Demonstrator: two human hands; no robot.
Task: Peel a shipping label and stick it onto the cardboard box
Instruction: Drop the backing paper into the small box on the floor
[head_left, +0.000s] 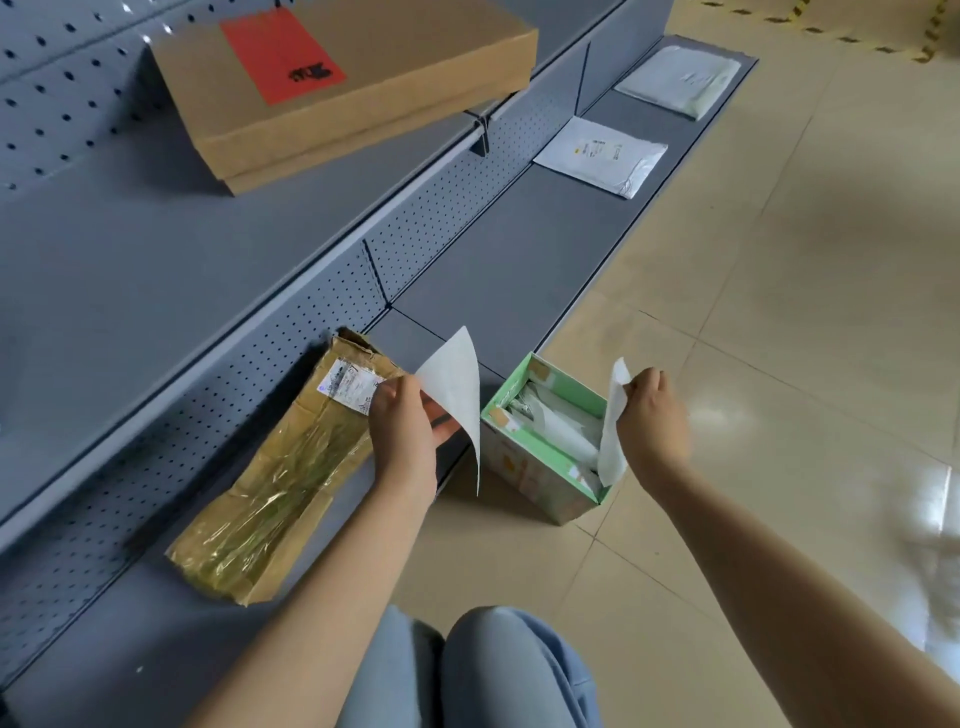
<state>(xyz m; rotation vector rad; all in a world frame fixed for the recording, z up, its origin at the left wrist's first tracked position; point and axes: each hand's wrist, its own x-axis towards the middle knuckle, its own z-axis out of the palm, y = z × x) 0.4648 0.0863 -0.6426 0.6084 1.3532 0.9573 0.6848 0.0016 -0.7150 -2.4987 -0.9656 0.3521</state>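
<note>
A long, worn cardboard box (270, 478) wrapped in yellowish tape lies on the bottom grey shelf, with an old printed label (349, 385) near its far end. My left hand (402, 423) pinches a white shipping label (454, 395) that curls upward, just right of the box's far end. My right hand (652, 415) grips a narrow white paper strip (613, 431), which hangs over a small green carton. The two sheets are apart from each other.
The green carton (545, 470) stands open on the tiled floor and holds several white papers. Two white mailer bags (602, 153) (680, 78) lie farther along the bottom shelf. A flat brown box (358, 98) with a red label rests on the upper shelf.
</note>
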